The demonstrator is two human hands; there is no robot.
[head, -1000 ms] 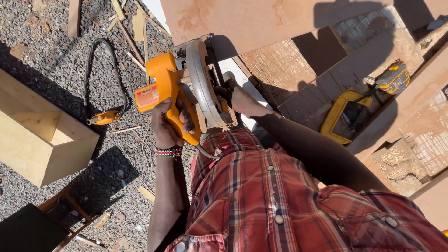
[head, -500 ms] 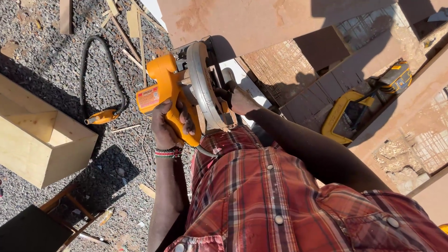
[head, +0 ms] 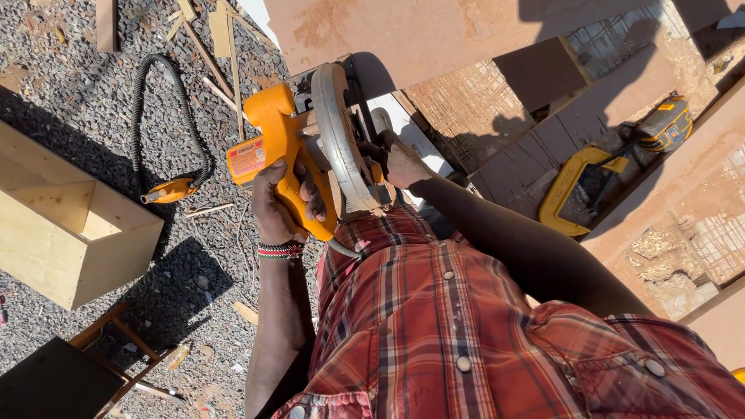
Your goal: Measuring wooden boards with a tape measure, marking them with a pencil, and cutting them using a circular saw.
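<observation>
orange circular saw [head: 299, 151] sits at about 11 o'clock from frame centre, tipped on its side so the silver blade guard [head: 339, 140] faces up and toward the torso. one hand [head: 279, 206], on the picture's left with a beaded wristband [head: 279, 250], is wrapped tight around the saw's orange handle, fingers fully curled. the other hand [head: 403, 163] is at 3 o'clock of the guard, fingers pressed into the dark parts near the blade; whether it pinches something small there, cannot tell, it's in shadow. reddish board [head: 434, 35] lies at 12 o'clock just past the saw. second yellow power tool [head: 590, 190] rests well apart at 3 o'clock. black coiled hose [head: 167, 116] on gravel at 9 o'clock, plywood box [head: 66, 225] below it.

judgement: looks like work at the blade or guard area. to do it well, keep the trigger finger off the switch, hold the saw body steady against the lap with the handle hand, and keep fingertips on the guard or bolt, not the teeth. glare is harsh, so turn the blade side out of shadow first.
</observation>
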